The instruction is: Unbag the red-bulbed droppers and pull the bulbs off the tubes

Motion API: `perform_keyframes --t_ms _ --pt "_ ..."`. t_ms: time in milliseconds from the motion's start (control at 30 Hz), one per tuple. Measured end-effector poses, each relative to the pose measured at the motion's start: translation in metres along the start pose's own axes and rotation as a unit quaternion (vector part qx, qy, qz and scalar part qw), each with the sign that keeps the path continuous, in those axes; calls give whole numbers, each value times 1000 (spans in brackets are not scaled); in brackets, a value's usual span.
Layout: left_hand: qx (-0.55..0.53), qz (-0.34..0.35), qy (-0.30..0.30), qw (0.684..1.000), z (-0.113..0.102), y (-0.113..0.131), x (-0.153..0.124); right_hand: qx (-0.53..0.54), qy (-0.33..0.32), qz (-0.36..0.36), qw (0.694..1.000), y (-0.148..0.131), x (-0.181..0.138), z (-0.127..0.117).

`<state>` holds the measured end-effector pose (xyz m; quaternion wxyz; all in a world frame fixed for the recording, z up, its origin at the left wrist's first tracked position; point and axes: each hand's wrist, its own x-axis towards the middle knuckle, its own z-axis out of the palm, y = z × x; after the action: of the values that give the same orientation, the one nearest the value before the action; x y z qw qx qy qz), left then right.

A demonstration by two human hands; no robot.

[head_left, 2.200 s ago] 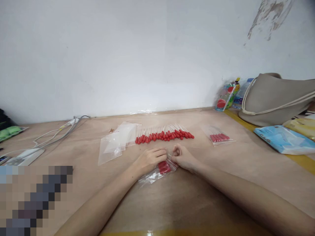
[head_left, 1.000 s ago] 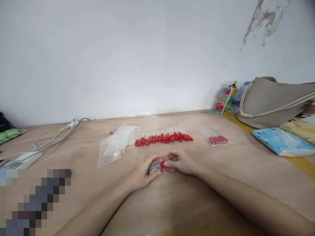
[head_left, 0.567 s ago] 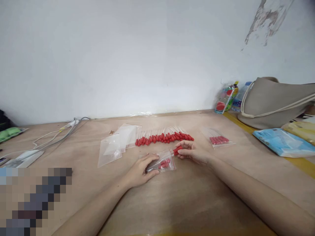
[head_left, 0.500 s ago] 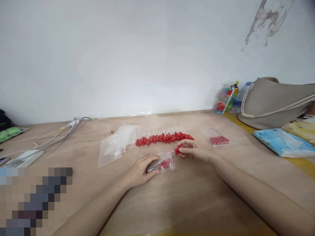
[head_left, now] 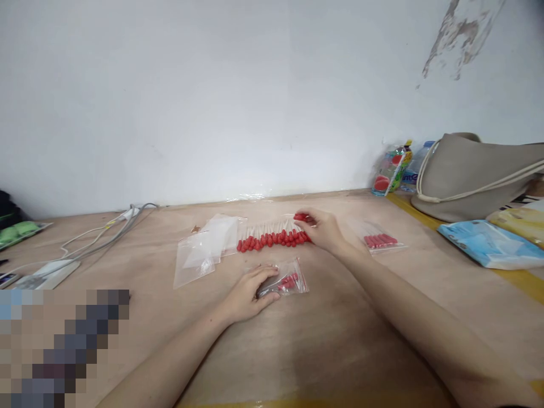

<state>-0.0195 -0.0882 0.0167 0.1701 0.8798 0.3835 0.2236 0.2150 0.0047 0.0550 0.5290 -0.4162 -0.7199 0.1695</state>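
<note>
Several thin pale sticks with thick red ends (head_left: 272,239) lie side by side in a row. My right hand (head_left: 318,226) is at the right end of this row, with thumb and fingers pinched on a red-ended stick (head_left: 301,217); its pale shaft is hard to make out. Nearer to me lies a clear zip bag (head_left: 302,277) with a few red ends showing inside and its red-lined mouth facing right. My left hand (head_left: 255,292) rests around the bag's left end, thumb on the near side and fingers on the far side, holding it against the table.
Flat clear bags (head_left: 195,260) overlap left of the row. Another bag of red-ended sticks (head_left: 380,241) lies to the right. Cables (head_left: 97,241) run along the left. A blue packet (head_left: 484,243), a grey bag (head_left: 476,175) and bottles (head_left: 386,173) stand or lie at the right.
My right hand has moved from the zip bag's mouth up and away to the row's right end, where it pinches a red-ended stick. My left hand stays on the bag.
</note>
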Motion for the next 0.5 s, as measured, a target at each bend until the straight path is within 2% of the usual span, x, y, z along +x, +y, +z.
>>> perform_keyframes --t_ms 100,200,367,500 --pt "4 5 2 1000 0 1 0 -118 -78 -55 988 2 5 30" --pt "3 10 4 1000 0 1 -1 -146 -128 -66 979 3 9 43" --pt "-2 11 5 1000 -1 0 -1 -139 -184 -84 969 2 11 43" --pt "-3 12 7 1000 -1 1 0 -137 -165 -74 974 2 10 36"
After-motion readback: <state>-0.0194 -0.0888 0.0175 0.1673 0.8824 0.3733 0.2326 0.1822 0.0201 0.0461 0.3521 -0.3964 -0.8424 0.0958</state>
